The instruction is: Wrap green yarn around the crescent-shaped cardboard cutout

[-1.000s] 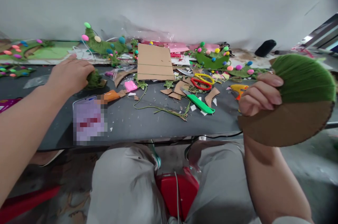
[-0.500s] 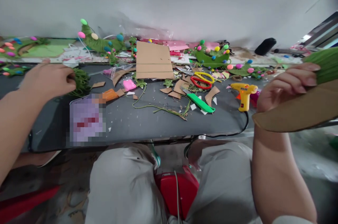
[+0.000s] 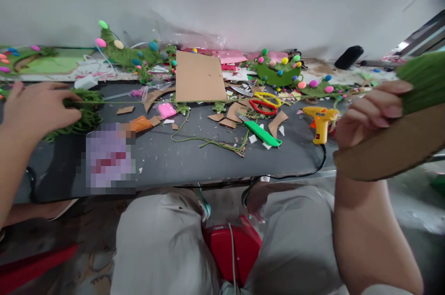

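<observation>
My left hand [image 3: 45, 107] is over a loose heap of green yarn [image 3: 88, 116] at the left of the table, thumb and fingers apart; part of the heap is hidden under it. At the right edge, my right hand [image 3: 373, 112] grips a curved cardboard piece [image 3: 392, 153], raised above the table's edge. Green yarn covers the upper part of that piece; its lower end is bare. One taut green strand [image 3: 149, 101] stretches across the table between the heap and my right hand, passing low across a flat cardboard sheet [image 3: 200, 74].
A yellow glue gun [image 3: 320, 123] stands at the right, its black cord over the table edge. Scissors [image 3: 264, 105], a green cutter [image 3: 262, 133] and cardboard scraps [image 3: 278, 123] lie mid-table. Green crescents with coloured balls [image 3: 128, 54] line the back. A blurred purple item [image 3: 107, 160] lies front left.
My left hand has moved left and its fingers have spread from a closed grip. More of the yarn heap shows. The strand now runs lower across the sheet. My right hand has barely moved.
</observation>
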Motion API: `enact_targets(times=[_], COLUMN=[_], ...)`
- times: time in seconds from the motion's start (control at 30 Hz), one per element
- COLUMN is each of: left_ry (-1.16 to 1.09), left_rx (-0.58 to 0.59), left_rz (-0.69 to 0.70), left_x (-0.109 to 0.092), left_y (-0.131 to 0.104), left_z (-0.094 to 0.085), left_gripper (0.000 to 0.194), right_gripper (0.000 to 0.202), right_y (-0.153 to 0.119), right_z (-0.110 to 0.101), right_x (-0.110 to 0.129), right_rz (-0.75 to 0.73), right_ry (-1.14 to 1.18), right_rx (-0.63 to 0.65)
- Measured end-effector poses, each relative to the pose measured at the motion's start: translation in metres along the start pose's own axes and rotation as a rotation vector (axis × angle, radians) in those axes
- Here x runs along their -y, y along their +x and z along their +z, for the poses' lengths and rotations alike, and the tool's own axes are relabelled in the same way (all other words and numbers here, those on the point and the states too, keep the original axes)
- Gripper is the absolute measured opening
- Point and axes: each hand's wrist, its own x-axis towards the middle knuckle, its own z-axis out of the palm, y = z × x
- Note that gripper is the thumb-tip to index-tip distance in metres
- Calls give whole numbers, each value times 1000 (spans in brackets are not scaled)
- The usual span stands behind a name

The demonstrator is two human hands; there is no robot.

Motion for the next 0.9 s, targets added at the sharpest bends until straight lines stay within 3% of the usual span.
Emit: enact_targets(times=[0.03, 0.1, 0.2, 0.27, 0.37, 0.43, 0.47, 0.63, 0.9], left_ry=[130, 187, -171, -487, -827, -1067, -1209, -1675, -1551], left_rx=[-73, -177, -321, -209, 155, 350, 389, 289, 150], left_rz=[42, 130, 217, 281, 421, 534, 511, 234, 140], left_x=[-20, -68, -152, -207, -274, -302, -312, -323, -343], left_y=[0, -3, -19, -36, -62, -77, -83, -110, -136], left_z=[-6, -18, -35, -40, -34, -22, -15, 14, 22], left_gripper=[33, 37, 35, 30, 30, 44, 43, 27, 30], right_gripper=[11, 24, 34, 32, 36, 40, 41, 43, 38], right_y=[-10, -27, -44, -53, -66, -77, -82, -104, -120], right_z=[8, 23, 36, 40, 48, 54, 57, 71, 85], right_x=[2, 1, -12, -24, -31, -29, -27, -19, -22], right_rz=[129, 423, 575, 596, 637, 642, 639, 569, 456], right_ry=[18, 103, 268, 256, 190, 146, 121, 83, 54], right_rx=[151, 509, 1079, 1245, 1371, 1385, 1364, 1097, 893])
